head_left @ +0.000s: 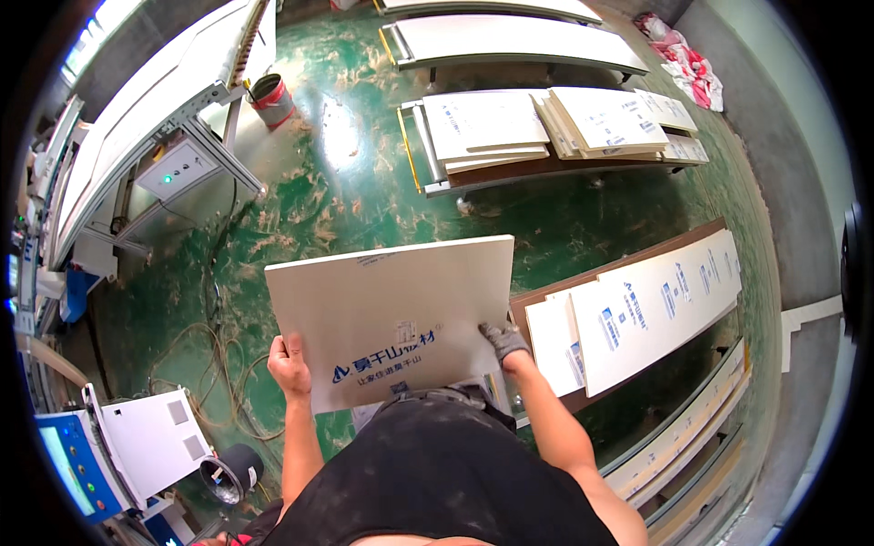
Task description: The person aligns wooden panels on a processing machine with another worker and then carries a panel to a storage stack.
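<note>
A cream rectangular board (pixel 391 300) with blue print is held in front of my waist, its face tilted toward me. My left hand (pixel 289 367), bare, is closed on the board's left edge, with the thumb on the near face. On the right side, my right hand (pixel 505 343) wears a grey glove and grips the board close to its right edge. Its fingers lie on the printed face. Whatever parts of the hands are behind the board are hidden.
Stacked printed boards (pixel 651 305) lie on a brown base to my right. Farther off, a low roller rack (pixel 437 188) carries more boards. At left stand a metal-framed machine table (pixel 196 132), a bucket (pixel 271 100), loose hoses (pixel 218 364) on the green floor and a blue control panel (pixel 80 464).
</note>
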Action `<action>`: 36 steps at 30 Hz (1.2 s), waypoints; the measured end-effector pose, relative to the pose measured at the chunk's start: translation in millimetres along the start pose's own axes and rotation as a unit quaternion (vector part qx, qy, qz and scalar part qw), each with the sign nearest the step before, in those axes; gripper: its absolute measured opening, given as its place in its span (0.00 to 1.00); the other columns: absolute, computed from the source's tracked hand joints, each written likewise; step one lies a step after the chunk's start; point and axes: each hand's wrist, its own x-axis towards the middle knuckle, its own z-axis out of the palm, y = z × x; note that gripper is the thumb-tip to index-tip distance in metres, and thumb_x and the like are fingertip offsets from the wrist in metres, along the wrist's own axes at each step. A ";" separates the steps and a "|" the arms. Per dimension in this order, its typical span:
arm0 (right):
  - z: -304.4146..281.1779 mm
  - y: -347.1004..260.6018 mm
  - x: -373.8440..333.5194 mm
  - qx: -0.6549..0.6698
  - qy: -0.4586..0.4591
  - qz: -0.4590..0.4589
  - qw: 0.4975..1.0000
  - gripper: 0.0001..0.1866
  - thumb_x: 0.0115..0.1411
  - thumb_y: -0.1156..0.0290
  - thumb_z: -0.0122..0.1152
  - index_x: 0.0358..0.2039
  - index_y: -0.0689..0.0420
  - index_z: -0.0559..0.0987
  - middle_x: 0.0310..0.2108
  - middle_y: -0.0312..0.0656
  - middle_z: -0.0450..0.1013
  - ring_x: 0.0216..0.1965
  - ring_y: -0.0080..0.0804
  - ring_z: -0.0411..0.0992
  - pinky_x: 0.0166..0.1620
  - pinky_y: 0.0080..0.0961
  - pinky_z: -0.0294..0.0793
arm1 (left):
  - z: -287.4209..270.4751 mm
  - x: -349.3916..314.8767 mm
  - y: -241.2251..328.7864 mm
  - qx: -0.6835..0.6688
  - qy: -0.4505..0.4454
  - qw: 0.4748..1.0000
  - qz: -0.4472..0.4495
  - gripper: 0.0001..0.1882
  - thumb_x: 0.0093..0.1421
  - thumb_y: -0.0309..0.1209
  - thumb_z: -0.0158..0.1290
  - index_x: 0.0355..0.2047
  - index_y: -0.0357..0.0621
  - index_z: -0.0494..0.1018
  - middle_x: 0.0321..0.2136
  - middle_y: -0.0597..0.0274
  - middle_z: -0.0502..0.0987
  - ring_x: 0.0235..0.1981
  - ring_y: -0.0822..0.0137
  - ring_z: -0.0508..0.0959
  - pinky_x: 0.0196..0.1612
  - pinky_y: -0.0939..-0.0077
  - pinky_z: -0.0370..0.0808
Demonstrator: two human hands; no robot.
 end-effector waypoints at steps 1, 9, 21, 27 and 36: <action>-9.1 -18.0 21.7 -0.029 0.003 0.028 0.999 0.29 0.64 0.53 0.63 0.58 0.61 0.75 0.53 0.48 0.77 0.53 0.39 0.74 0.56 0.33 0.72 | 12.9 13.9 2.0 -0.029 -0.006 0.999 -0.044 0.21 0.67 0.44 0.58 0.28 0.37 0.72 0.21 0.70 0.69 0.25 0.77 0.63 0.28 0.79 0.64; -44.2 -52.7 207.9 -0.160 0.018 0.141 0.977 0.37 0.65 0.44 0.55 0.63 0.61 0.70 0.62 0.57 0.69 0.64 0.52 0.64 0.65 0.39 0.63 | 173.3 166.6 -26.6 0.031 -0.043 0.989 -0.138 0.23 0.64 0.48 0.61 0.30 0.35 0.75 0.22 0.68 0.73 0.25 0.76 0.67 0.30 0.77 0.68; -195.0 -123.8 484.7 0.230 0.244 0.192 0.922 0.24 0.58 0.62 0.72 0.50 0.62 0.78 0.47 0.43 0.78 0.45 0.35 0.76 0.52 0.38 0.77 | 542.9 358.1 -40.1 0.137 -0.202 0.949 -0.200 0.39 0.58 0.66 0.55 0.31 0.33 0.74 0.32 0.37 0.80 0.37 0.38 0.80 0.39 0.51 0.74; -294.4 -108.5 699.3 0.006 0.231 0.282 0.931 0.40 0.50 0.51 0.79 0.55 0.65 0.75 0.49 0.42 0.77 0.45 0.36 0.74 0.50 0.40 0.74 | 719.9 401.4 -80.8 0.214 -0.197 0.922 -0.257 0.39 0.60 0.66 0.51 0.34 0.34 0.76 0.36 0.36 0.80 0.40 0.38 0.80 0.43 0.48 0.76; -379.2 -100.6 907.0 -0.122 0.131 0.297 0.938 0.30 0.51 0.59 0.79 0.48 0.65 0.78 0.32 0.43 0.78 0.28 0.40 0.76 0.35 0.40 0.80 | 879.6 447.3 -114.2 0.314 -0.206 0.840 -0.391 0.42 0.62 0.68 0.46 0.42 0.34 0.79 0.39 0.41 0.83 0.43 0.44 0.83 0.45 0.52 0.79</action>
